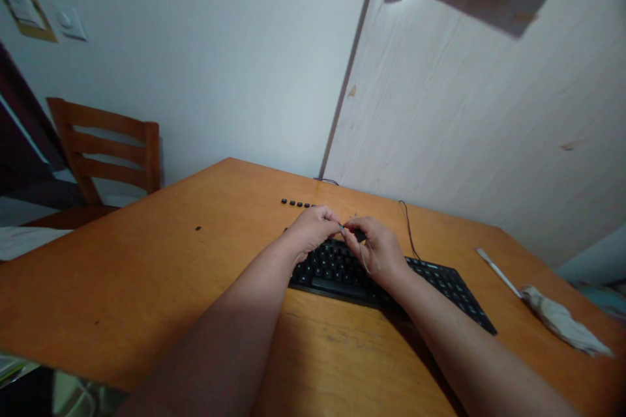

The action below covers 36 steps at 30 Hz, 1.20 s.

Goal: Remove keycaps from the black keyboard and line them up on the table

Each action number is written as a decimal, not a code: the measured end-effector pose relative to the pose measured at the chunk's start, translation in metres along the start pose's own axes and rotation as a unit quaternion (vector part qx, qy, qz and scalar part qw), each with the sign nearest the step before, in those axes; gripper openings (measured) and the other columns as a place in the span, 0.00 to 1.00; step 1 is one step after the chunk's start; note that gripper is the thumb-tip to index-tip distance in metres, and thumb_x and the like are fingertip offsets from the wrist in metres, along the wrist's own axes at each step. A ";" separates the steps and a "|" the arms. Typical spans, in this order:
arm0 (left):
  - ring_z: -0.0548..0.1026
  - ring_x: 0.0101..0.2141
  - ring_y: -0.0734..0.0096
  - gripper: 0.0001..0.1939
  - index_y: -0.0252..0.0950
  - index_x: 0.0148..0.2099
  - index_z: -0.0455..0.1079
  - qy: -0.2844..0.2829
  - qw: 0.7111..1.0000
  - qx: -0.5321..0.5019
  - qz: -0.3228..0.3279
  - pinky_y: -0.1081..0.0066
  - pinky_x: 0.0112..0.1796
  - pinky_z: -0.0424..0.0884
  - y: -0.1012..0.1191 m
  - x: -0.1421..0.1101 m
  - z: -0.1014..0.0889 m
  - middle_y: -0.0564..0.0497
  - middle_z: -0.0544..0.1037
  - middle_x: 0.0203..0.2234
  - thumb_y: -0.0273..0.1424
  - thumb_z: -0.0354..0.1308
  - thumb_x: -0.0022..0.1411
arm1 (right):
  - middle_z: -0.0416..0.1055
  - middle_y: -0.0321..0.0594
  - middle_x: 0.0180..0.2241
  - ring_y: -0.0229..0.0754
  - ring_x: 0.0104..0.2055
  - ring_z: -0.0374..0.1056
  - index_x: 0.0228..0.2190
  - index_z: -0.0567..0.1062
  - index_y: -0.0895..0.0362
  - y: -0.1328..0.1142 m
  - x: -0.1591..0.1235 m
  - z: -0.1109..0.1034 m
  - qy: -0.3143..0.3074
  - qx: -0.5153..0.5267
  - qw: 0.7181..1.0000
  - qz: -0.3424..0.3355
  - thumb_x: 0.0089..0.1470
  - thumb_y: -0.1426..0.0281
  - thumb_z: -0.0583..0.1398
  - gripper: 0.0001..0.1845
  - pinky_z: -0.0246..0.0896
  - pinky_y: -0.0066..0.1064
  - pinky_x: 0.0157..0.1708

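A black keyboard (332,267) lies on the wooden table (235,221), partly hidden under my hands and right forearm. Over its back edge, my left hand (315,228) is closed in a pinch; whatever lies between its fingertips is too small to name. My right hand (379,247) is closed around a small dark object (360,235), whose kind I cannot make out. The fingertips of both hands meet or nearly meet. Beyond my left hand several black keycaps (292,202) sit in a row, some hidden by the hand.
A small black piece (198,228) lies alone on the left. A dark cable (409,228) runs behind the keyboard. To the right are a white stick-like tool (499,272) and a crumpled pale cloth (562,322). A wooden chair (110,150) stands at the far left.
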State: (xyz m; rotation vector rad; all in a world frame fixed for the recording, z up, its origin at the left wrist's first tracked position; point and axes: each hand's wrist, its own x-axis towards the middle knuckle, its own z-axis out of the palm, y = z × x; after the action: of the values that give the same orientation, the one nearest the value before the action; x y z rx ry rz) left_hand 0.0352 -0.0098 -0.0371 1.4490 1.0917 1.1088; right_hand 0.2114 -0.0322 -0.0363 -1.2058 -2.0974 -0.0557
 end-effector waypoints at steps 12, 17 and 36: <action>0.69 0.25 0.74 0.06 0.34 0.30 0.71 0.003 1.000 -0.027 -0.003 0.74 0.27 0.63 0.004 0.000 -0.005 0.52 0.73 0.22 0.30 0.60 0.47 | 0.76 0.44 0.36 0.44 0.39 0.72 0.39 0.78 0.54 -0.003 0.006 -0.004 -0.054 -0.037 0.998 0.026 0.58 0.63 0.57 0.12 0.63 0.32 0.39; 0.69 0.24 0.76 0.05 0.33 0.29 0.70 0.138 0.988 -0.072 0.003 0.74 0.29 0.64 0.008 0.004 -0.019 0.49 0.76 0.24 0.30 0.57 0.50 | 0.78 0.42 0.35 0.43 0.37 0.72 0.37 0.79 0.54 0.015 0.021 0.000 -0.093 -0.010 0.993 0.078 0.55 0.63 0.60 0.11 0.62 0.31 0.37; 0.66 0.21 0.79 0.08 0.34 0.31 0.68 0.298 0.943 -0.140 -0.055 0.75 0.25 0.59 0.005 0.008 -0.040 0.50 0.77 0.27 0.34 0.58 0.49 | 0.78 0.41 0.34 0.42 0.36 0.71 0.34 0.80 0.54 0.062 0.093 0.066 -0.184 -0.049 0.965 0.180 0.52 0.66 0.62 0.08 0.58 0.28 0.33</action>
State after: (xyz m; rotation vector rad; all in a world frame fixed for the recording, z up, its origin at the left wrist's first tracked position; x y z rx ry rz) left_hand -0.0016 0.0044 -0.0273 0.8281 1.3373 1.6017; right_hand 0.1933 0.0961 -0.0486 -1.7520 -2.1643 0.2517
